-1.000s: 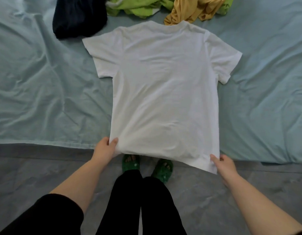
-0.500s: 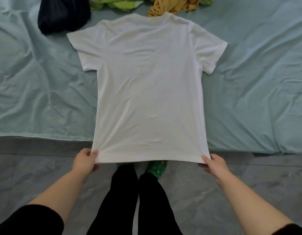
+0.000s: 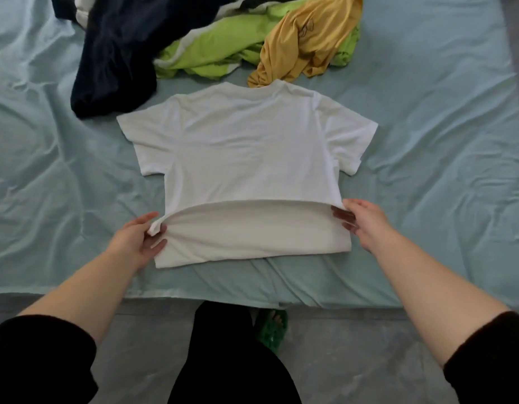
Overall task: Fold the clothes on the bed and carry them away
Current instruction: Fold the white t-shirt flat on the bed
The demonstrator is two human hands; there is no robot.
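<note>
We are in the first fold of the shirt (image 3: 246, 147). It lies flat on the bed (image 3: 441, 141) straight ahead of both hands, with its hem lifted and turned toward the collar so the underside shows between our wrists. The left hand (image 3: 135, 237) pinches the left hem corner between thumb and fingers. The right hand (image 3: 363, 223) pinches the right corner, thumb on top and fingers tucked beneath the cloth. The hem hangs slack in a shallow arc between the two grips, and the sleeves are spread wide beyond our fingertips. As we judge it, the next move is to carry both corners forward together, level and lightly taut, and lay the hem square near the collar. After that the sleeves want turning in. Just past the collar a yellow garment (image 3: 304, 39) touches or nearly touches the neckline, so the hem could snag it if we overshoot. A green garment (image 3: 211, 51) lies beyond that. A dark garment (image 3: 115, 53) sits ahead of the left hand, near the left sleeve but seemingly apart from it. Wrinkled sheet lies open outside each hand, which gives room to swing the sleeves. The bed's near edge runs under our forearms, with the crease a little ahead of it, and the floor (image 3: 354, 345) is below.
</note>
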